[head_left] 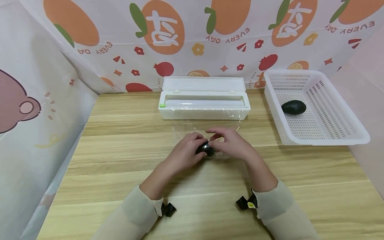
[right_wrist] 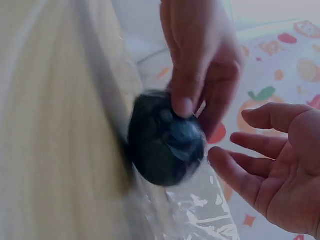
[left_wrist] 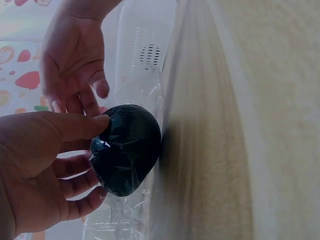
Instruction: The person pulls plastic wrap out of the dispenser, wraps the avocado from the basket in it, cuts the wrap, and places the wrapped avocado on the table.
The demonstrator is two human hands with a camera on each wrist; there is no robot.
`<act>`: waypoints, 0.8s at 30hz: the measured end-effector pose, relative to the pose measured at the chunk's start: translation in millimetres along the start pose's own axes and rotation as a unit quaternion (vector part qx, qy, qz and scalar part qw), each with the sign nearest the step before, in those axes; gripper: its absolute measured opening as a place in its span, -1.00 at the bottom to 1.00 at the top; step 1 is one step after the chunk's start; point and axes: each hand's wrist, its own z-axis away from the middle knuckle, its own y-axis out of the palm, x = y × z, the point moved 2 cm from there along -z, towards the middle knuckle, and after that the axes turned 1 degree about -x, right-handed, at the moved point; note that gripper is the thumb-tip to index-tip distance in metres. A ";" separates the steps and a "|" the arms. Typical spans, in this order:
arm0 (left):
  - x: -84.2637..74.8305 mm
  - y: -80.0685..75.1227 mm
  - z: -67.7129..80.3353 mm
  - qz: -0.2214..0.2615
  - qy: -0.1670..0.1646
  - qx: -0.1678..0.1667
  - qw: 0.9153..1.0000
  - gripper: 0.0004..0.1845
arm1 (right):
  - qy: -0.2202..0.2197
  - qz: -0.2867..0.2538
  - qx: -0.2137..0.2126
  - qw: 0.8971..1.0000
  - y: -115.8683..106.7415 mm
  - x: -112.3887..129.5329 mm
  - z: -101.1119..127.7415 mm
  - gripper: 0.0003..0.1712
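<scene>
A dark avocado (head_left: 205, 148) wrapped in clear cling film (head_left: 183, 130) stands on the wooden table (head_left: 120, 173) between my two hands. My left hand (head_left: 195, 142) grips it, with the thumb on top and the fingers curled underneath, as the left wrist view shows around the avocado (left_wrist: 129, 156). My right hand (head_left: 217, 136) hovers just beside it with its fingers relaxed and spread. In the right wrist view that right hand (right_wrist: 235, 136) holds nothing, and loose film (right_wrist: 202, 212) trails below the avocado (right_wrist: 165, 145).
A white cling film dispenser (head_left: 204, 100) with its lid up stands behind the hands. At the right sits a white perforated basket (head_left: 330, 133) holding a second avocado (head_left: 294, 107). Printed curtains close off the back and left sides.
</scene>
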 end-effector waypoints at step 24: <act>9.5 -0.3 -3.2 0.041 -0.043 -0.018 0.998 -0.59 | 0.009 0.101 -0.016 0.995 7.9 -14.3 -10.5 -0.58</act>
